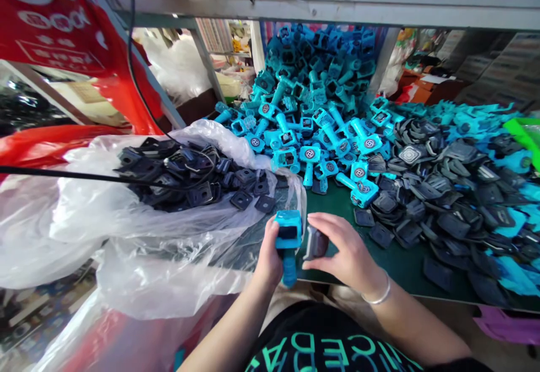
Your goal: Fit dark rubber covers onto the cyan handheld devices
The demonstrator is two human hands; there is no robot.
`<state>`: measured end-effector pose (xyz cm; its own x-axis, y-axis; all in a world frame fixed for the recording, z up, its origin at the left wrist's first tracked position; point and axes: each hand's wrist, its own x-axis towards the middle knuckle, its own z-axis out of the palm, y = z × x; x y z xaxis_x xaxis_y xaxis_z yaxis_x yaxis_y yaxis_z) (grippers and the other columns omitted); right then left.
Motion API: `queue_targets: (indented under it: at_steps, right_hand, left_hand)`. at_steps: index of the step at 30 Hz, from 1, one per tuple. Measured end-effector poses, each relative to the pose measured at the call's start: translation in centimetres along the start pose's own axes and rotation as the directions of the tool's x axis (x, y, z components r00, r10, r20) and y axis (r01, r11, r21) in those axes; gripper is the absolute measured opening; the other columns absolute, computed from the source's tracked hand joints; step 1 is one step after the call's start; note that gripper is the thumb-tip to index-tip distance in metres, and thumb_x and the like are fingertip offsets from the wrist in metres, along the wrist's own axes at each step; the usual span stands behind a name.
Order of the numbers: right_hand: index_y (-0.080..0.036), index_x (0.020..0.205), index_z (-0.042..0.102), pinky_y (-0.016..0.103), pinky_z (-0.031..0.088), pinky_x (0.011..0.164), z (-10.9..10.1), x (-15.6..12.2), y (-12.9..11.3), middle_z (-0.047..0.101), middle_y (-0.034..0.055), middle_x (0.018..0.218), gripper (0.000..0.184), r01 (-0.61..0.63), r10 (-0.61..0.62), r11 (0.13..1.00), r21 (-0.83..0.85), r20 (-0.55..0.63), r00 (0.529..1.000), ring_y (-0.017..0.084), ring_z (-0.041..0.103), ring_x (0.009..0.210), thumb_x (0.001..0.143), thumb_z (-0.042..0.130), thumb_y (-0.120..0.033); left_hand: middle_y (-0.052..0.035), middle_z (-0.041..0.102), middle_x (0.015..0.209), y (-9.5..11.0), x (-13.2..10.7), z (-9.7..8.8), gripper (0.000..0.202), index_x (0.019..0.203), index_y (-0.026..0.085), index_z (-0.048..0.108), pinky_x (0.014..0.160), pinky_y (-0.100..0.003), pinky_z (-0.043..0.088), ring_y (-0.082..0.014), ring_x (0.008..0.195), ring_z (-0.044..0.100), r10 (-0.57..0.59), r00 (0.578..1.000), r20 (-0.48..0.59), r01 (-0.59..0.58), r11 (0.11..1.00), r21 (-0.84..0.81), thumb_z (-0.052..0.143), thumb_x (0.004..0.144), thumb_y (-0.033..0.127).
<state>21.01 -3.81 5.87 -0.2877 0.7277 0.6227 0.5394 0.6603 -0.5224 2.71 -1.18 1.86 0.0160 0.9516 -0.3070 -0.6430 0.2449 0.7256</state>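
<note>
Wearing: black shirt (324, 349) with green lettering, at the near edge of view.
Right wrist: pale bracelet (382, 293).
Left hand (268, 259): fingers closed on a blue piece (288, 245); some fingers are hidden behind it.
Blue piece orientation: near-upright above the front edge of the desk, boxy head on top, handle downward, dark rectangular window toward the person.
Right hand (348, 251): thumb and fingers set narrow, pinching a black part (317, 242) turned edge-on.
Clearance: black part just right of the blue piece, not touching it.
Purple object (506, 327): below the desk edge, at far right.
Work surface: dark green desk (333, 209).
Left side: crumpled clear plastic (169, 265), with loose black parts (202, 178) lying on it; a black cable (84, 175) crosses above.
Right side: heap of dark parts (422, 192), with further blue material (464, 113) behind and beside it.
Center, beyond the hands: large mound of blue pieces (312, 130), several showing round spiral emblems.
Upper left: red plastic (54, 17) printed with white characters.
Overhead: pale metal shelf rail (320, 7) spanning the view.
Background, right: stacked boxes (514, 62), blurred.
</note>
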Motion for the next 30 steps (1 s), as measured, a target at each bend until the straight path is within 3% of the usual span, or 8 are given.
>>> queue_targets:
  at_steps: [2,6,12,15,18,20,23,30]
  right_hand:
    - [-0.03,0.156,0.048,0.051,0.057,0.108,0.6,-0.1,-0.1,0.065,0.014,0.142,0.082,0.027,-0.022,0.994,-0.105,0.047,0.999,0.033,0.066,0.13,0.084,0.087,-0.036]
    - [-0.028,0.16,0.042,0.05,0.057,0.108,1.9,-0.3,0.2,0.064,0.0131,0.146,0.081,0.045,-0.039,0.991,-0.123,0.048,0.998,0.031,0.063,0.134,0.089,0.08,-0.022]
    - [-0.03,0.169,0.026,0.049,0.054,0.111,1.8,-0.5,0.1,0.063,0.0114,0.149,0.084,0.081,-0.076,0.982,-0.173,0.036,0.996,0.028,0.063,0.137,0.096,0.067,-0.015]
    - [-0.033,0.168,0.028,0.048,0.048,0.12,1.3,-0.9,0.6,0.059,0.011,0.154,0.087,0.073,-0.068,0.992,-0.101,0.052,0.996,0.027,0.059,0.142,0.096,0.076,-0.033]
    - [-0.031,0.169,0.026,0.053,0.037,0.129,1.3,-1.6,1.3,0.034,0.0149,0.171,0.109,-0.129,0.12,0.973,0.192,0.057,0.991,0.033,0.036,0.159,0.081,0.074,-0.074]
    - [-0.026,0.171,0.018,0.053,0.037,0.128,1.9,-2.0,1.4,0.025,0.0185,0.174,0.12,-0.299,0.271,0.852,0.43,0.128,0.954,0.035,0.031,0.161,0.077,0.062,-0.088]
    - [-0.019,0.168,0.02,0.048,0.045,0.123,3.4,-2.3,0.9,0.04,0.0222,0.166,0.118,-0.364,0.346,0.697,0.617,0.156,0.925,0.034,0.047,0.152,0.081,0.055,-0.091]
    - [-0.014,0.16,0.038,0.049,0.047,0.121,4.7,-2.9,0.5,0.057,0.022,0.151,0.104,-0.383,0.412,0.884,0.268,-0.058,0.91,0.035,0.058,0.142,0.088,0.044,-0.091]
  left_hand:
    - [-0.0028,0.074,0.107,-1.1,0.2,0.1,0.056,0.117,0.022,0.065,0.09,-0.03,0.051,-0.0216,0.102,0.066,0.137,0.989,-0.05,-0.127,0.978,0.164,0.079,0.079,0.06]
    - [-0.0076,0.071,0.121,-2.1,-0.8,0.3,0.072,0.127,0.021,0.058,0.103,-0.035,0.048,-0.0264,0.117,0.064,0.172,0.98,0.101,-0.194,0.934,0.299,0.08,0.076,0.067]
    - [-0.0084,0.072,0.12,-1.4,-2.3,1.7,0.071,0.129,0.022,0.055,0.102,-0.036,0.049,-0.0271,0.113,0.068,0.232,0.967,0.104,-0.254,0.887,0.386,0.089,0.073,0.048]
    - [-0.0097,0.073,0.12,-1.2,-2.2,1.4,0.071,0.129,0.021,0.057,0.101,-0.037,0.051,-0.0275,0.111,0.068,0.189,0.975,0.114,-0.219,0.892,0.394,0.088,0.073,0.051]
    - [-0.0106,0.073,0.125,-1.4,-2.2,0.9,0.08,0.134,0.021,0.061,0.102,-0.039,0.053,-0.0309,0.115,0.069,0.185,0.975,0.122,-0.212,0.94,0.268,0.088,0.07,0.06]
    - [-0.0118,0.071,0.134,-1.5,-2.4,1.0,0.085,0.137,0.024,0.062,0.107,-0.042,0.053,-0.0345,0.123,0.067,0.186,0.968,0.166,-0.215,0.961,0.175,0.09,0.067,0.062]
    - [-0.0124,0.067,0.144,-1.9,-2.7,1.3,0.082,0.134,0.025,0.068,0.114,-0.045,0.05,-0.0385,0.137,0.061,0.229,0.945,0.235,-0.257,0.961,0.1,0.093,0.064,0.06]
    - [-0.0131,0.079,0.121,-3.4,-1.0,0.8,0.076,0.11,0.018,0.08,0.111,-0.043,0.053,-0.0394,0.127,0.067,0.176,0.972,0.156,-0.196,0.972,0.127,0.094,0.054,0.066]
